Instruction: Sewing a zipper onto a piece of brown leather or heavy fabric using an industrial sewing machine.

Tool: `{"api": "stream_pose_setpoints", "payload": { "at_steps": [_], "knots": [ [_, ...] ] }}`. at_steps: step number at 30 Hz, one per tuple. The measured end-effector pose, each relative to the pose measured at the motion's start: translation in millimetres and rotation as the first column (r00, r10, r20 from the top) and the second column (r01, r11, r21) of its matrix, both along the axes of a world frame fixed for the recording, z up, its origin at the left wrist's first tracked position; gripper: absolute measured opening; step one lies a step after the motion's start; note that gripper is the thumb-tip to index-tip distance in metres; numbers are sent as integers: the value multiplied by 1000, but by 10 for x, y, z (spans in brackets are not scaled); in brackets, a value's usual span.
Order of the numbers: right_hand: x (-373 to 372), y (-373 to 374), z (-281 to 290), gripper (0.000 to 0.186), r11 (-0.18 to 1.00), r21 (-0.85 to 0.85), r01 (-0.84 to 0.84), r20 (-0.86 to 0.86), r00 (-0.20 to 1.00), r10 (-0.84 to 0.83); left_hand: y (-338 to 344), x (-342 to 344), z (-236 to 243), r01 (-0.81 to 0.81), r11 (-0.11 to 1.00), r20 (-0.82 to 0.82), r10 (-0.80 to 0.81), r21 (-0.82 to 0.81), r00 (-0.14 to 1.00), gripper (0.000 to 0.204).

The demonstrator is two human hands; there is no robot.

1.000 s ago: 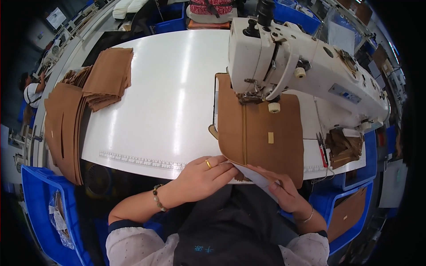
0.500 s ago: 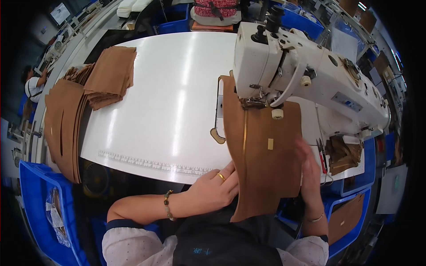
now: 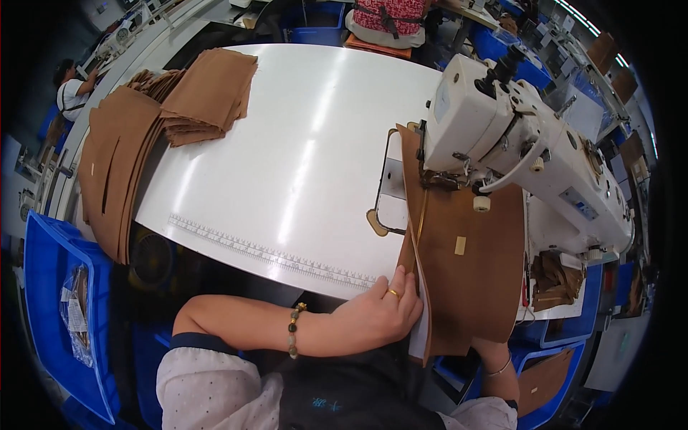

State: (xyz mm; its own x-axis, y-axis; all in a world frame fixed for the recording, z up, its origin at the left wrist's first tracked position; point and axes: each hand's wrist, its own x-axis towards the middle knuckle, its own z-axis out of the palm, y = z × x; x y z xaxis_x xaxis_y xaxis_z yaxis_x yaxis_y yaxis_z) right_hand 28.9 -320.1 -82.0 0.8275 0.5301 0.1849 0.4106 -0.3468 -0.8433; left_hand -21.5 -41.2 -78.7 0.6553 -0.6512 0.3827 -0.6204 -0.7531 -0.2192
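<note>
A large brown fabric panel lies under the needle area of a white sewing machine. Its left strip is lifted, with a white layer showing along the edge. A gold-coloured line runs down the panel, and a small beige patch sits near its middle. My left hand is closed on the lifted left edge at the table's front. Most of my right hand is hidden beneath the panel's lower right corner; its fingers do not show.
Stacks of brown pieces lie at the left, with smaller cut pieces behind them. Blue bins flank the table. A ruler strip runs along the front edge. Brown scraps lie right of the panel. Other people sit farther off.
My right hand has gone from beside the panel's right edge to under its lower corner. The panel's left edge now stands up, showing white. The whole view has shifted and tilted.
</note>
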Motion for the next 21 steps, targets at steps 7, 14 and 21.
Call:
{"api": "stream_pose_setpoints", "payload": {
  "at_steps": [7, 14, 21],
  "knots": [
    [117, 140, 92, 30, 1000, -30, -6, 106, 994, 10, 15, -18, -51, 3, 991, -6, -3, -132, 1000, 21],
    [275, 144, 112, 29, 998, -68, -8, 224, 974, 23, -22, -24, -101, -15, 985, -45, 8, -172, 999, 19],
    [569, 173, 203, 29, 992, -126, 17, 362, 932, 31, 9, -22, -56, -7, 983, -73, -6, -181, 997, 19]
  ]
}}
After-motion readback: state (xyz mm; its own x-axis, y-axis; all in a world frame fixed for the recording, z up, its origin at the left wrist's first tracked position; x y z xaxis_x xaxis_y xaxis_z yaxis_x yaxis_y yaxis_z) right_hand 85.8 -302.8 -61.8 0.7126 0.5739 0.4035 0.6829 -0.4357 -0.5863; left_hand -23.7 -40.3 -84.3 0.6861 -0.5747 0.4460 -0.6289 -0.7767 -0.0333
